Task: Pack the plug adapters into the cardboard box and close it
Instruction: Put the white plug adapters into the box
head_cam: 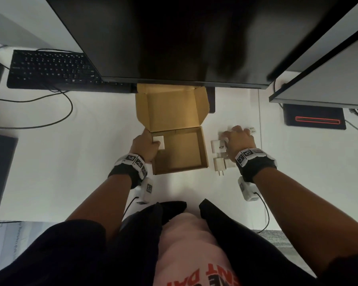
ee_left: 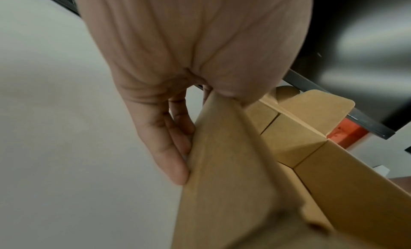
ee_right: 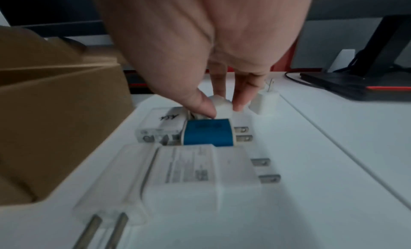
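1. A cardboard box (head_cam: 180, 151) sits on a white table (head_cam: 70, 162) in front of the person, its lid (head_cam: 172, 108) folded back and standing open under a dark monitor (head_cam: 174, 38).
2. The left hand (head_cam: 146, 146) holds the box's left wall, fingers along the outside and thumb over the rim, touching a white adapter (head_cam: 158, 141) inside the box at that wall.
3. The right hand (ee_right: 200, 50) reaches down among adapters just right of the box, thumb and fingers pinching a small white adapter (ee_right: 222, 103).
4. Near it lie a blue-faced adapter (ee_right: 208, 132), a marked white adapter (ee_right: 162, 122), a large labelled adapter (ee_right: 189, 173) and an upright white one (ee_right: 264, 101).
5. A black keyboard (head_cam: 50, 69) lies at the far left.
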A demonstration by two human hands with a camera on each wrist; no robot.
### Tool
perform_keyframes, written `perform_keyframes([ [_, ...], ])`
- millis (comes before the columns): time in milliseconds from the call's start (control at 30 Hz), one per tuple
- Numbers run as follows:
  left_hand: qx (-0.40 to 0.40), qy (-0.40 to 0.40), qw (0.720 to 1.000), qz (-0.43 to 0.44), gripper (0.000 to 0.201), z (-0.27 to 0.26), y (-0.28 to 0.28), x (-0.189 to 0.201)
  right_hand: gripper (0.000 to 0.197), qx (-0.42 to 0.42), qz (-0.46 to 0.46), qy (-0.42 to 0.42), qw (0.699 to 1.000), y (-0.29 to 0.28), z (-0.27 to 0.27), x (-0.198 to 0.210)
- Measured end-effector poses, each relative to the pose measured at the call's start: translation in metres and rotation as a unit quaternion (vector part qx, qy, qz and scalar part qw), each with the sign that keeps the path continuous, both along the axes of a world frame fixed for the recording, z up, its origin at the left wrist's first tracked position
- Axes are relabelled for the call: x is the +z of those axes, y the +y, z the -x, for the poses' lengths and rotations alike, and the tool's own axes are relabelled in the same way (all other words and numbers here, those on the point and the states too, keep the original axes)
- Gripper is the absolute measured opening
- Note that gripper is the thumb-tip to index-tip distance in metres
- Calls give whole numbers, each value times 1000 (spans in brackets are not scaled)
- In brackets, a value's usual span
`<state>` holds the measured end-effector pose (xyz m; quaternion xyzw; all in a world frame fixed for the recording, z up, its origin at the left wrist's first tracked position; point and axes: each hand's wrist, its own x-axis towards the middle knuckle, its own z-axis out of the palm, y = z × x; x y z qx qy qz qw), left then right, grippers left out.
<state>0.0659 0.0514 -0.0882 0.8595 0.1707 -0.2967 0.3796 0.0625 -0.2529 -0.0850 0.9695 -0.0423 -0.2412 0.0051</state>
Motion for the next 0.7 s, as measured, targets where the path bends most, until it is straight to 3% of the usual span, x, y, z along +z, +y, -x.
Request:
perform_keyframes([
  [133, -3, 11, 1000, -7, 44, -1, 15, 4, 55, -72, -86, -31, 993, -2, 3, 1],
  [200, -3, 11, 1000, -9, 40, 0, 15, 5, 58, -98, -145, -86, 981, 1, 4, 4],
  [300, -3, 9, 1000, -10, 43, 0, 12, 7, 53, -86, -226, -167, 956, 15, 6, 12],
  [400, -6, 11, 1000, -5, 46, 1, 10, 9, 45, -27, -294, -191, 936, 43, 12, 26],
  [533, -13, 0, 1000, 3, 45, 4, 3, 10, 43, 45, -347, -152, 924, 82, 28, 34],
  [633, -20, 0, 1000, 5, 42, 7, -3, 11, 36, 71, -276, -49, 957, 103, 30, 30],
  [700, -31, 6, 999, 12, 43, 10, -9, 11, 35, 37, -235, -1, 971, 113, 29, 25],
])
